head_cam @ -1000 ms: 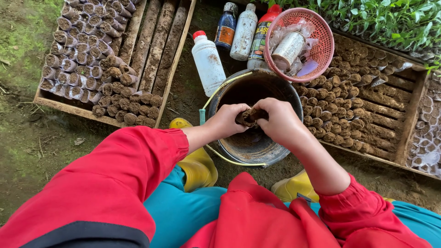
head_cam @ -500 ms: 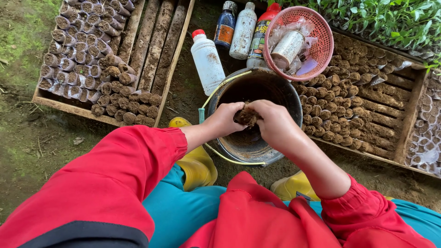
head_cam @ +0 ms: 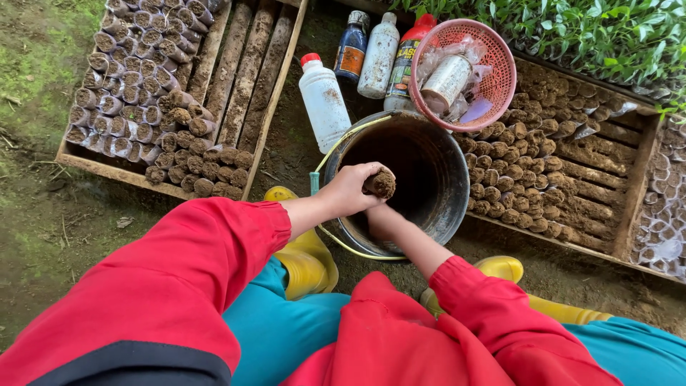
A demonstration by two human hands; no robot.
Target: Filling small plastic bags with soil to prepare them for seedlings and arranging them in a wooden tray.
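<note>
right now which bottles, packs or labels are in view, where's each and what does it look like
White jug: left of the bucket, red cap, no label showing.
Dark bottle: behind the bucket, blue and orange label.
White bottle: beside it, plain, grey cap.
Red-capped bottle: against the pink basket, dark label.
Basket contents: a pale cylinder, clear packets.

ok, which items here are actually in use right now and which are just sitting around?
In use:
- left hand gripping a soil-filled pot
- right hand, reaching down into the bucket, fingers hidden
- wooden tray of filled pots on the left

Lying about:
- white bottle
- three more bottles
- pink basket of packets
- seedlings
</note>
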